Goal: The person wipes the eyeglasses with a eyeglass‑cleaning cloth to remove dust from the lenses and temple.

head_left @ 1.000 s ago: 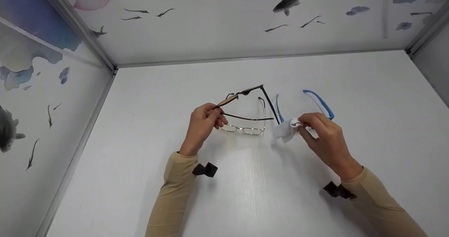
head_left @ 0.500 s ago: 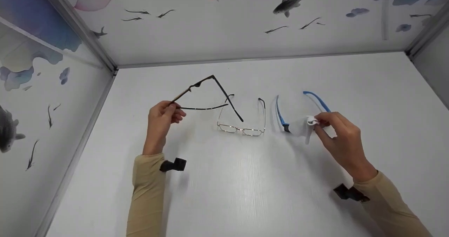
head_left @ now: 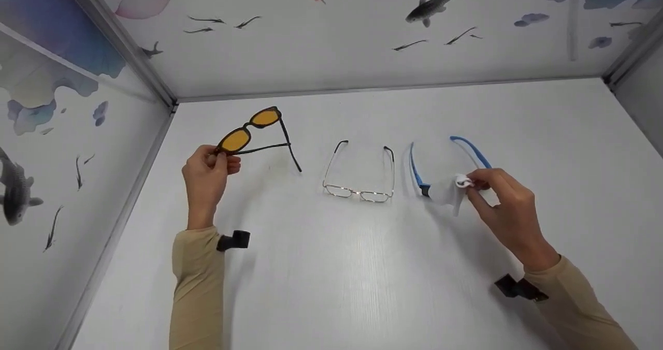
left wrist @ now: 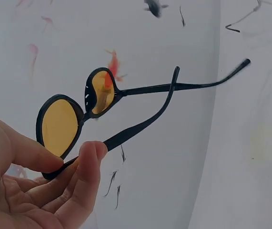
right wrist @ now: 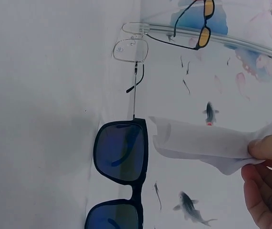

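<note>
My left hand [head_left: 206,176] pinches a pair of black-framed glasses with yellow lenses [head_left: 235,140] by one hinge corner, held up off the table with the temples unfolded. In the left wrist view thumb and fingers grip that corner of the yellow-lensed glasses [left wrist: 59,126]. Between thumb and fingers of my right hand [head_left: 505,200] hangs a white cloth [head_left: 446,190], folded and drooping. Behind the cloth stand sunglasses with blue temples [head_left: 416,166]; the head view hides their front, while the right wrist view shows their dark lenses [right wrist: 121,152]. The cloth [right wrist: 202,140] appears apart from them there.
Thin metal-framed eyeglasses [head_left: 357,193] rest on the white table [head_left: 331,277] between the hands, temples spread toward the back. Upright panels with painted fish [head_left: 321,49] border the table at the back and left.
My left hand has carried the yellow-lensed glasses left, away from the metal-framed eyeglasses, and turned their lenses into view. My right hand has shifted slightly right with the cloth.
</note>
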Demonstrator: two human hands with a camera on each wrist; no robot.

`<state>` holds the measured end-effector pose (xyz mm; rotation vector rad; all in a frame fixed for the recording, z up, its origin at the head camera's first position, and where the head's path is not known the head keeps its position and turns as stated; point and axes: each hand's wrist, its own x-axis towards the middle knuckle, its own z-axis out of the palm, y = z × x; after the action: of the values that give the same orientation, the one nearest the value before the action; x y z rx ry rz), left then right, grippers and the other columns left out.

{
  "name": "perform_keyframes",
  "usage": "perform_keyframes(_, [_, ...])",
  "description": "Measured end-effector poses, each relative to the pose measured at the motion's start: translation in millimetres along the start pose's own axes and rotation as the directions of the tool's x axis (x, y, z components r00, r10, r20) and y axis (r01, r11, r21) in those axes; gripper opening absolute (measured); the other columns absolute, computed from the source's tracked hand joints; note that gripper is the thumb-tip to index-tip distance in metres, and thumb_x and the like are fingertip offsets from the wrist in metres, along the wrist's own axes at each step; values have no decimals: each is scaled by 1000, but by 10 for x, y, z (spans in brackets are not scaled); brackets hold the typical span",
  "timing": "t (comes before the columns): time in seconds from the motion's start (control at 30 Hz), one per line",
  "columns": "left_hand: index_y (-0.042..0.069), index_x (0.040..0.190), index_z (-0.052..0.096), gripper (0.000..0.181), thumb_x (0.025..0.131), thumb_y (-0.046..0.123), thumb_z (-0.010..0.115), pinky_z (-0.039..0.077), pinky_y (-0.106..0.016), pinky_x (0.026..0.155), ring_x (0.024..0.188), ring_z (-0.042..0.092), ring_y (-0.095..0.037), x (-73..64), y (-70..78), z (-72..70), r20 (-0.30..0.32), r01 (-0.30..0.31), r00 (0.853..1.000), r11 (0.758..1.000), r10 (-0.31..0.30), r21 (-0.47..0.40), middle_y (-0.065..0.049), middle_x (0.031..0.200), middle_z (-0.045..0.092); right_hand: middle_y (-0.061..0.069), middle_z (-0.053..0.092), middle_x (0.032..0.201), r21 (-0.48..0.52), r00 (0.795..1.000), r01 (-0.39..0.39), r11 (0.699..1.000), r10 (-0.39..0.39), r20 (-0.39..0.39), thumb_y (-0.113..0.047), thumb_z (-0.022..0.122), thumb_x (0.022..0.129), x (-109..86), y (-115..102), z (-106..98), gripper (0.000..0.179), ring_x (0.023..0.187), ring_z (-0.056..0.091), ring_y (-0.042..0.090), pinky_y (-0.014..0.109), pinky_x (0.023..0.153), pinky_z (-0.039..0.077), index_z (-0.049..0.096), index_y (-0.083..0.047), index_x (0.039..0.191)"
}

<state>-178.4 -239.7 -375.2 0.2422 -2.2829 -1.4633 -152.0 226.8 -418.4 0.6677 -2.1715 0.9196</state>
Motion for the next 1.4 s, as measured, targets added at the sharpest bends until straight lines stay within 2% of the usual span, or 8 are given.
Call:
perform_keyframes(0.27, [-14,100,58,13,94,-7,49,52,-16,63,70,69,-29,88,-20,-46,-44,-144,988,983,150,113,-24,84,68,15,65,89,-15,999,28,999,-27,26,23,76,65,19,12,-47,39,74,60,22,8,82,42,64,6,98])
perform_keyframes(0.4, [-13,101,59,12,93,-6,52,49,-13,63,73,69,-30,111,-40,-38,-57,-220,970,956,235,192,-23,85,69,16,65,90,-15,999,18,1000,-17,30,23,76,65,9,25,-50,40,75,60,23,8,82,41,64,6,98])
perform_keyframes(0.5, [-12,100,59,11,92,-5,56,51,-22,66,76,69,-28,99,-74,-5,-47,-277,954,929,297,245,-22,87,70,18,65,90,1,1000,-5,1000,5,20,25,75,64,-8,41,-40,41,75,60,25,7,83,40,64,6,98])
perform_keyframes(0.67, [-10,97,58,9,89,-7,60,55,-42,72,80,69,-32,32,-166,116,31,-365,927,884,373,292,-24,92,69,19,65,89,-8,1000,-17,1000,17,12,27,75,63,-40,67,-30,41,74,60,26,6,83,39,64,6,97])
perform_keyframes(0.83, [-9,96,57,10,87,-10,61,56,-41,72,81,69,-32,-47,-285,246,123,-432,901,841,416,326,-25,94,68,19,65,88,-13,1000,-25,1000,25,13,27,75,62,-64,66,-20,41,73,60,26,6,82,39,64,6,97])
perform_keyframes(1.03, [-6,94,57,12,85,-12,64,56,-38,71,81,69,-31,-100,-388,347,207,-523,852,774,480,356,-22,90,69,16,66,89,-13,999,-20,1000,21,24,25,76,63,-81,90,-18,42,73,60,25,7,80,41,65,5,98])
perform_keyframes(1.2, [-4,89,55,15,83,-13,65,56,-36,68,78,68,-29,-128,-432,400,289,-553,833,742,472,379,-20,86,68,13,67,90,-44,999,3,999,-1,47,22,77,65,-81,91,-31,40,73,61,22,10,78,44,65,4,99])
perform_keyframes(1.4, [-1,84,54,19,81,-14,67,53,-35,62,72,64,-26,-153,-495,412,371,-570,816,725,443,386,-15,78,64,12,66,91,-60,997,11,998,-6,75,22,76,66,-86,83,-26,39,76,61,20,10,79,44,64,4,99])
